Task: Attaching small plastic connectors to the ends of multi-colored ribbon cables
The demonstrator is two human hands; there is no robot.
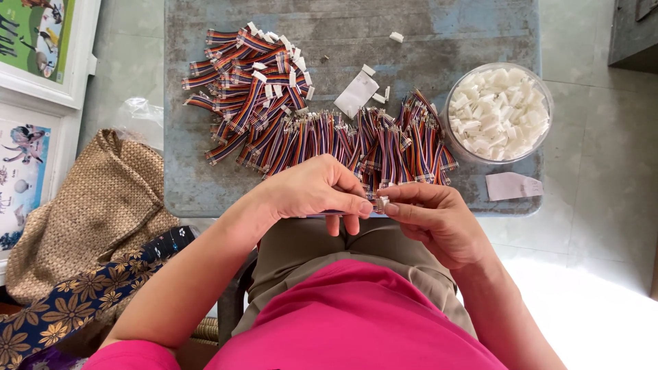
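My left hand (319,188) and my right hand (432,219) meet at the near edge of a worn grey table (425,34). Between the fingertips sits a small white plastic connector (380,202) on a short multicoloured ribbon cable; most of the cable is hidden under my left fingers. Just beyond the hands lies a row of bare-ended ribbon cables (370,144). Farther back on the left is a heap of ribbon cables with white connectors fitted (250,75).
A clear round tub of white connectors (499,113) stands at the table's right. A white paper scrap (355,92) and a pale tag (513,185) lie on the table. A woven bag (96,205) and framed pictures (41,48) are on the floor at left.
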